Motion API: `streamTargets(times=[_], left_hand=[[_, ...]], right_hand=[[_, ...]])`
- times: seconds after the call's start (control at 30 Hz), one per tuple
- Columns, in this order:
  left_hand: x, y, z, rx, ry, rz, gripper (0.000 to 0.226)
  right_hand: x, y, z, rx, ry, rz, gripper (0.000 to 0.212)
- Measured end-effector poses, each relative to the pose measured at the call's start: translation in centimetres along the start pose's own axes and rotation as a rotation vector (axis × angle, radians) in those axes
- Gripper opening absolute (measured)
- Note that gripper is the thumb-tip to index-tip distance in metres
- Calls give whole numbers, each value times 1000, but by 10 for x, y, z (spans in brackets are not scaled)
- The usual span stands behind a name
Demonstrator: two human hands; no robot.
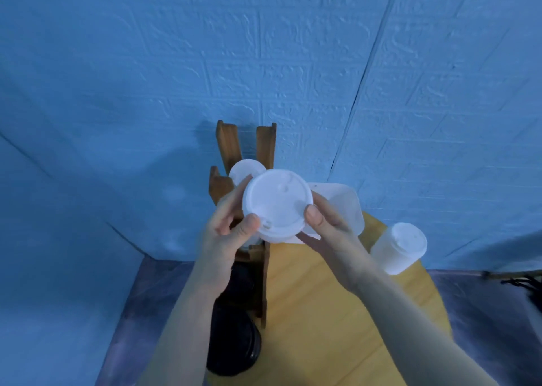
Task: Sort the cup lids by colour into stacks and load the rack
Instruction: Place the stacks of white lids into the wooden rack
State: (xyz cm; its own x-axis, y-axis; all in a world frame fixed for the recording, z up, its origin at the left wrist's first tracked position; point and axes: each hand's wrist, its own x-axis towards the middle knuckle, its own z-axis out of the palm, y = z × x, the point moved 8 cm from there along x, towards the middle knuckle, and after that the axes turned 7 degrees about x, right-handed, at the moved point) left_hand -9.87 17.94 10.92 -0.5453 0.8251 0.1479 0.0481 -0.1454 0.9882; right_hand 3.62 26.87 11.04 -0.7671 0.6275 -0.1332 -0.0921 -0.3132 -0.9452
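A stack of white cup lids (277,202) is held up in front of me, its top face toward the camera. My left hand (231,224) grips its left rim with thumb on top. My right hand (328,224) grips its right rim the same way. Behind and below stands a wooden rack (265,142) with upright slats. White lids (245,170) sit in its upper slot, and black lids (234,341) fill its lower slot. Part of the rack is hidden by my hands.
A second stack of white lids (400,247) lies tilted on the round yellow wooden table (322,312) at the right. A white plastic container (344,206) sits behind my right hand. A blue textured wall is close behind the rack.
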Motion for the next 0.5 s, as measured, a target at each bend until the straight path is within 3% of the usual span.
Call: streamTargets(times=[0.2,0.5], left_hand=[[7,-4,-37,28,-29,-28,92],[14,-24,-65,25,-48,-71,77]], right_hand=[[16,11,25,30,-2,68,48],[31,47,27,-47,68,167,72]])
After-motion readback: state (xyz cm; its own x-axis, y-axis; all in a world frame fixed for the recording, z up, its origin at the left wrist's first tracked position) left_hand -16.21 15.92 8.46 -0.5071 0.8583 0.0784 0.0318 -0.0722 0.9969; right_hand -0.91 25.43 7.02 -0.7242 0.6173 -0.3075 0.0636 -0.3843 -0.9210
